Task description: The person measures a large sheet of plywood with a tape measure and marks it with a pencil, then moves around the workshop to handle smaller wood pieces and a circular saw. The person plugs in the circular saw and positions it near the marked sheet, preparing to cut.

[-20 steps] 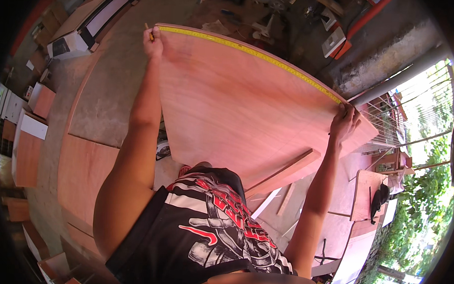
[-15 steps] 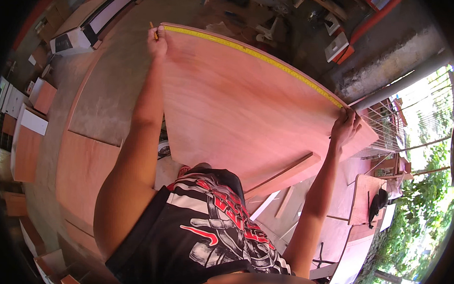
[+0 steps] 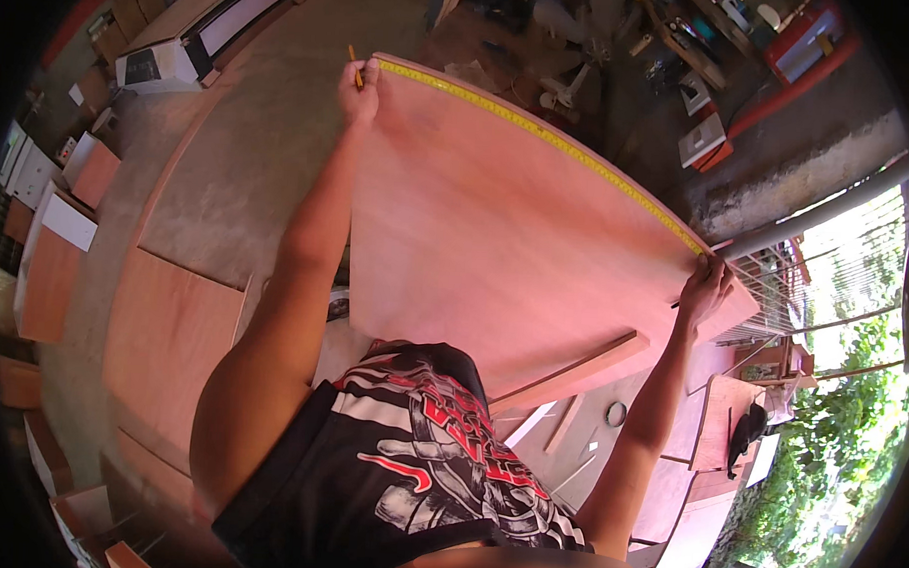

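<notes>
A large reddish plywood board (image 3: 497,220) lies before me. Along its far edge stretches a yellow tape measure (image 3: 545,134), its blade drawn straight from corner to corner. My left hand (image 3: 360,95) is closed at the far left corner, by the tape's end, with a yellow pencil (image 3: 356,70) sticking up from the fingers. At the right end of the edge, my right hand (image 3: 708,286) grips the tape; its case is hidden by the hand. A small dark tip pokes out beside that hand. On the board's near right part rests a narrow wooden strip (image 3: 577,368).
Another plywood sheet (image 3: 167,334) is on the left, near several wooden boxes (image 3: 60,260). A white fan (image 3: 571,88) stands beyond the board. To the right are a small wooden table (image 3: 715,418) with a black item and a wire-mesh fence (image 3: 846,248).
My view has shifted, so the board and both hands appear farther right and slightly lower. Both hands keep their places at the tape's ends.
</notes>
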